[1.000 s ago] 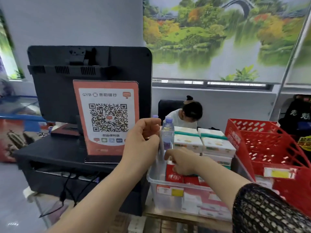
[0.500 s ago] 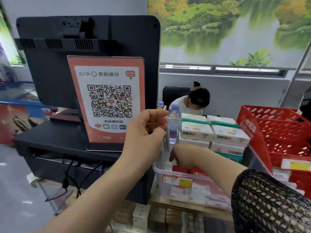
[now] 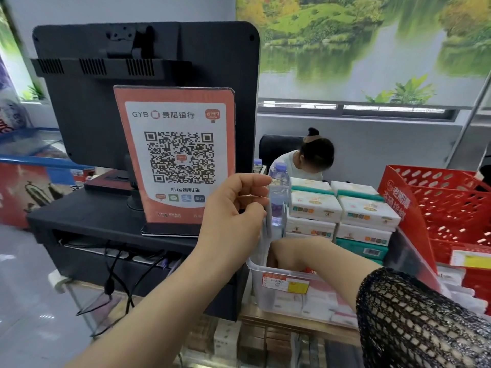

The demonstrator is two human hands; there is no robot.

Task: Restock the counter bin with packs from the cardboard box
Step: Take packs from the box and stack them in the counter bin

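The clear bin [image 3: 265, 293] sits at the near edge of the table [image 3: 292, 324], just right of a black stand [image 3: 87, 224]. White and red packs [image 3: 305, 305] show through its front wall, below a price label [image 3: 285, 282]. At the bin's left end the left hand [image 3: 233, 211] pinches a flat pack [image 3: 267, 224] between thumb and curled fingers. The right hand [image 3: 289, 252], its arm in a black mesh sleeve [image 3: 411, 322], reaches down inside the bin. Just behind the bin stand a water bottle [image 3: 279, 192] and stacked tissue bundles [image 3: 342, 211], with red baskets [image 3: 451, 208] to the right. The stand carries a monitor [image 3: 93, 107], seen from the back, and a QR code sign [image 3: 176, 155]; cables [image 3: 127, 274] hang below it. Farther off a seated person [image 3: 316, 155] is bent forward before a grey wall, under a landscape blind [image 3: 372, 49]. Pale floor [image 3: 26, 288] shows on the left. The right hand's fingers are sunk below the bin's rim, so I cannot tell whether they grasp anything. The flat pack's lower end is hidden behind the left hand and the bin wall, and the packs inside are too blurred to read. The flat pack stands upright, long axis vertical, thin edge toward the camera, lower end pointing into the bin.
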